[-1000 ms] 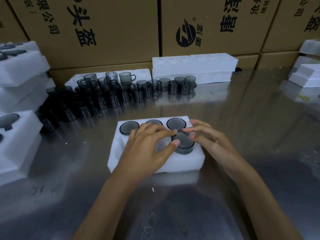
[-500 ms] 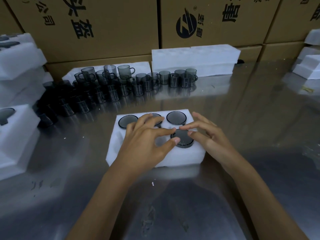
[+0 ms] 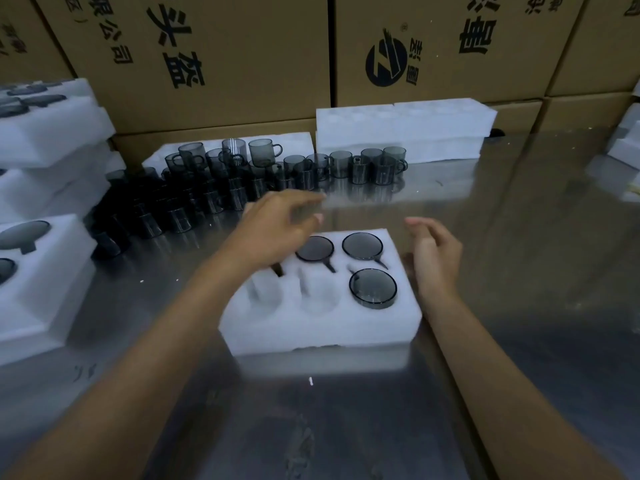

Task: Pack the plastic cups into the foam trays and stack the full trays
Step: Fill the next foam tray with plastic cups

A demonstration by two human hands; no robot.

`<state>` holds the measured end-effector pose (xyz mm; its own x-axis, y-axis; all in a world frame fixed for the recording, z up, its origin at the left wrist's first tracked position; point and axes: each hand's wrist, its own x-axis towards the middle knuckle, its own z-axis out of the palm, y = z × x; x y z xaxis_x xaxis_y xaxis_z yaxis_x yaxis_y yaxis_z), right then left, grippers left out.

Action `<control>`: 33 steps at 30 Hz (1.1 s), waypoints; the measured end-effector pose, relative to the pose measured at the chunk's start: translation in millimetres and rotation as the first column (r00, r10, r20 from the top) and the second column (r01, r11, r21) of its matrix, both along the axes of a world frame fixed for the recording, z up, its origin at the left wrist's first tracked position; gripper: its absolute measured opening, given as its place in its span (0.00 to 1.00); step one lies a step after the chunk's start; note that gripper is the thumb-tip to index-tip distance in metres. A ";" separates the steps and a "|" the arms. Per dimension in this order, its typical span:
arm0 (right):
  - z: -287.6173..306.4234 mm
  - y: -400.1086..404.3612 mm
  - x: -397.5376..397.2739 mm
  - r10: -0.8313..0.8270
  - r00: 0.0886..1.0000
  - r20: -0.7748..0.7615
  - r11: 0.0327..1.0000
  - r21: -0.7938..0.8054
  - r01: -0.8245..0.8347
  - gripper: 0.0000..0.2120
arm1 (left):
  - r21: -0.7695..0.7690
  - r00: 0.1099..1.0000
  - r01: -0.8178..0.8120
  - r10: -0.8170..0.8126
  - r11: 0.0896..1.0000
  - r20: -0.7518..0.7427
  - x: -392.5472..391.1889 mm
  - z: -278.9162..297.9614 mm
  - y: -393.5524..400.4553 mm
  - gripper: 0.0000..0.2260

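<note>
Tray part-filled; both hands free and clear of the foam.

The foam tray (image 3: 322,327) lies on the table (image 3: 519,306) between the two hands, close to the person so every pocket is within easy reach. Three seated cups show: one (image 3: 372,288) beside the right hand (image 3: 437,258) and two (image 3: 314,249) (image 3: 362,246) just ahead of it, each sunk with its rim near flush and its handle in the side slot, so a tray could sit on top. Two near pockets, under the left forearm, are unfilled; the left hand hides the far-left pocket. The left hand (image 3: 277,226) hangs above the tray's far edge, fingers loosely spread, holding nothing, pointed toward the loose cups (image 3: 214,188) massed beyond it, judged a reach for the next cup. The right hand, fingers relaxed and holding nothing, waits just right of the tray.
</note>
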<state>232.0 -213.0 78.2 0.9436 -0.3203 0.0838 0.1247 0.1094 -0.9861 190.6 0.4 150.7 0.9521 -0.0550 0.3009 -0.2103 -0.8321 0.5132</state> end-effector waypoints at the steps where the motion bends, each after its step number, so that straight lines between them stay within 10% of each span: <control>1: 0.7 7.1 5.7 -0.024 1.000 0.003 0.999 -0.037 0.024 0.11 | 0.018 0.998 -0.066 0.066 0.998 -0.003 15.0 4.2 10.7 0.18; 6: 4.0 24.0 21.0 -0.173 0.983 -0.063 0.984 -0.057 0.169 0.12 | 0.142 0.933 -0.360 0.359 0.922 0.031 94.8 19.0 69.2 0.12; 13: -3.2 27.0 41.2 -0.140 0.988 -0.059 0.989 -0.047 0.138 0.14 | 0.300 0.883 -0.463 0.463 0.834 0.077 191.7 12.3 112.5 0.20; 20: -10.7 14.9 55.8 -0.145 0.989 -0.032 0.985 0.085 0.147 0.13 | 0.435 0.875 -0.480 0.450 0.762 0.176 233.8 -8.0 127.0 0.07; 33: -8.0 7.2 59.1 -0.114 0.991 -0.065 0.983 0.138 0.122 0.12 | -0.122 0.895 -0.089 0.133 0.989 0.426 120.4 4.1 54.7 0.07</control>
<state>291.1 -205.8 70.1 0.9003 -0.4348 -0.0224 0.0898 0.2358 -0.9676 311.0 55.1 154.9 0.7255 0.0938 0.6818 -0.3389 -0.8136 0.4725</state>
